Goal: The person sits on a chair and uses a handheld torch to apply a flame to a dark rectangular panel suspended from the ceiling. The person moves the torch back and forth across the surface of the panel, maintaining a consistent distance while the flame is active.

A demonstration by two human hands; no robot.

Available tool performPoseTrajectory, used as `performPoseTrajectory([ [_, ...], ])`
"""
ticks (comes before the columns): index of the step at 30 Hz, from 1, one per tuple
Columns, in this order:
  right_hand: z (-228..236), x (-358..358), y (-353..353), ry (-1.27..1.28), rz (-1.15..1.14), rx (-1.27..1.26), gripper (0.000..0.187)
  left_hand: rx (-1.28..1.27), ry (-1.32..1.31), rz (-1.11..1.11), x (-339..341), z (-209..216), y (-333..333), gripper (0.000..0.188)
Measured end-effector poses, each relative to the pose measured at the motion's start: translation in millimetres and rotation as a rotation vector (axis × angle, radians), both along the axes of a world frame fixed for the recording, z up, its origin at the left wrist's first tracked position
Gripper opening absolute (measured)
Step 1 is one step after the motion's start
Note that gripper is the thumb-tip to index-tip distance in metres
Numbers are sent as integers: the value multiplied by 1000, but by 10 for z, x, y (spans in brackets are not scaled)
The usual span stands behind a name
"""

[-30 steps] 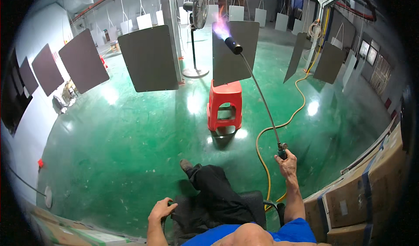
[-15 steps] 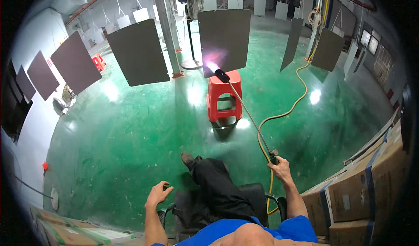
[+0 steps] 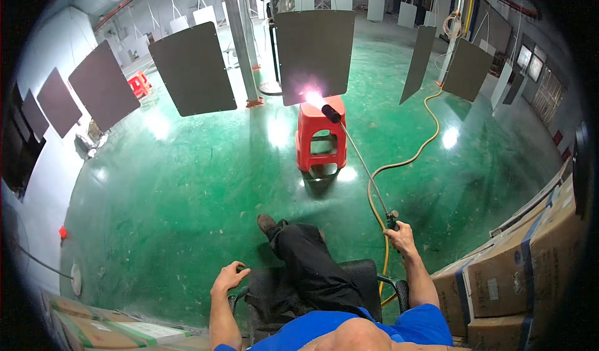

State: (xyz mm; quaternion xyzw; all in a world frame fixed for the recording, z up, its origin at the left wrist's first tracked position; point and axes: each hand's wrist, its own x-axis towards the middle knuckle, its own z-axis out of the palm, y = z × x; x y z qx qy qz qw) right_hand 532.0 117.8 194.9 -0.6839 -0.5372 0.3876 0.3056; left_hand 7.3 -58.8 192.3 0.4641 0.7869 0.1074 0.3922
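Observation:
My right hand (image 3: 402, 235) is wrapped round the handle of a long gas torch (image 3: 331, 113), whose thin metal tube slants up and away to a black burner head. A bright pink-white flame (image 3: 313, 97) comes from the burner, in front of the lower part of a hanging dark grey panel (image 3: 315, 48). A yellow hose (image 3: 402, 164) trails near the torch handle across the floor. My left hand (image 3: 231, 277) holds nothing, its fingers loosely apart above the chair's left armrest.
A red plastic stool (image 3: 312, 120) stands below the flame. More dark panels (image 3: 193, 70) hang in a row on both sides. Behind them are a metal post (image 3: 239, 33) and a stand fan. Cardboard boxes (image 3: 499, 282) are stacked at my right. I sit on a black chair (image 3: 265, 298).
The burner head has moved slightly right and nearer to me. The hanging panels on the left and in the middle have shifted a little left. My left hand has barely moved.

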Motion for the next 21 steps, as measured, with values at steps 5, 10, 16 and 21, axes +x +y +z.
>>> performPoseTrajectory([
  [5, 31, 23, 31, 40, -37, 26, 19, 0, 35, -8, -29, -82, -24, 52],
  [10, -138, 224, 96, -60, -73, 124, 20, 20, 16, -16, -19, -7, 8, 51],
  [16, 246, 142, 112, -105, -105, 225, 20, 32, 16, 1, 6, 61, -19, 51],
  [21, 670, 62, 173, 17, -128, 259, 23, 88, 10, 18, -1, 42, -46, 51],
])
